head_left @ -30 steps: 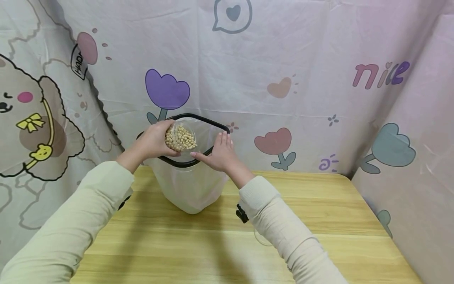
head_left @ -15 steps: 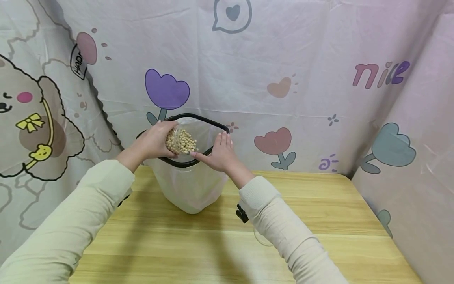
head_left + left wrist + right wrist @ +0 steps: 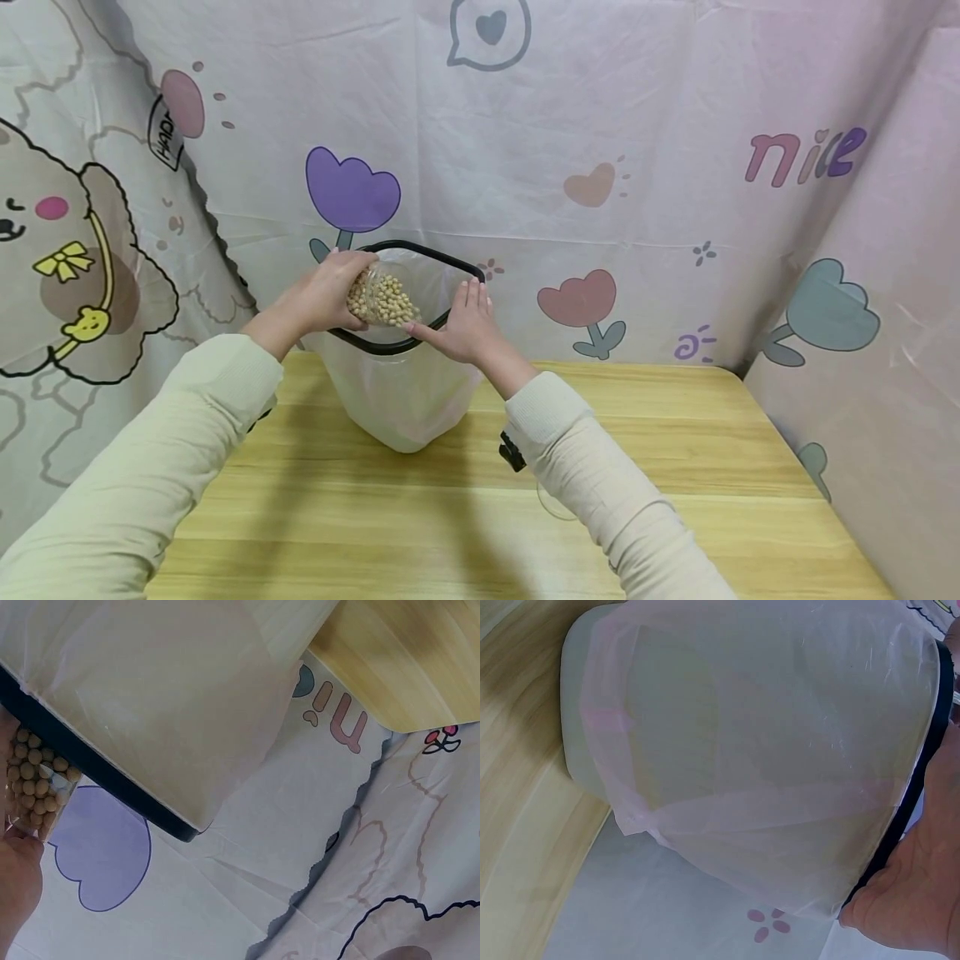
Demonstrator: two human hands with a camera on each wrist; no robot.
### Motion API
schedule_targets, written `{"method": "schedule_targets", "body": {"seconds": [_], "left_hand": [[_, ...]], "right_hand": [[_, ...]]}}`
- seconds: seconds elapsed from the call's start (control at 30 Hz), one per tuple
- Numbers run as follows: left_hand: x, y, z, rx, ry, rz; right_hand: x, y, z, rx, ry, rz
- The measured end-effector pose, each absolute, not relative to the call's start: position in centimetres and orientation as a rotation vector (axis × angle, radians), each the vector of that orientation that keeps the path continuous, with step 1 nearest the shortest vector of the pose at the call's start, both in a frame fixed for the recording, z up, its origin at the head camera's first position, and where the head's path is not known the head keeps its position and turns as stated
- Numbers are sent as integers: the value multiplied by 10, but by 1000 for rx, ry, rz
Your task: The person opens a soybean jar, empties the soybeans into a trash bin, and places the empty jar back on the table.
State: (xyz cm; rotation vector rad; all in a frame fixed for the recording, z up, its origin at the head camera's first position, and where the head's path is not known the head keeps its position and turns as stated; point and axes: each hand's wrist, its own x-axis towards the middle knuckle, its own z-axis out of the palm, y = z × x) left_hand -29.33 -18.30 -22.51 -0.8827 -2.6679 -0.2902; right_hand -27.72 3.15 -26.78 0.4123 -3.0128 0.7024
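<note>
My left hand [image 3: 330, 292] grips a clear jar [image 3: 373, 279] of pale round beans, which look like soybeans [image 3: 390, 304]. The jar lies on its side over the mouth of a pale trash can [image 3: 408, 404], its opening turned right. A thin whitish-pink liner bag [image 3: 765, 720] covers the can and is held by a black rim [image 3: 427, 253]. On the rim's right side rests my right hand [image 3: 468, 329], fingers straight and thumb stretched toward the jar's mouth. In the left wrist view, beans [image 3: 34, 776] show through the jar beside the rim. The can's bottom is hidden inside.
The can stands toward the back of a wooden table [image 3: 675, 450]. A thin clear disc [image 3: 557, 510] lies on the table, partly behind the right sleeve [image 3: 600, 492]. Printed curtains [image 3: 480, 150] hang close behind the table and at both sides.
The left hand tips the jar slightly further, and the beans have slid down and right toward the right thumb. The right hand and the can stay in place.
</note>
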Motion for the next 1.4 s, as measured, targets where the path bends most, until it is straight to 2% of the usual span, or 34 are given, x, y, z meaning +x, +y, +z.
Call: {"method": "schedule_targets", "body": {"seconds": [1.4], "left_hand": [[-290,-189,-217,-987,-2530,54]], "right_hand": [[-277,31,-268,404,-3037,709]]}}
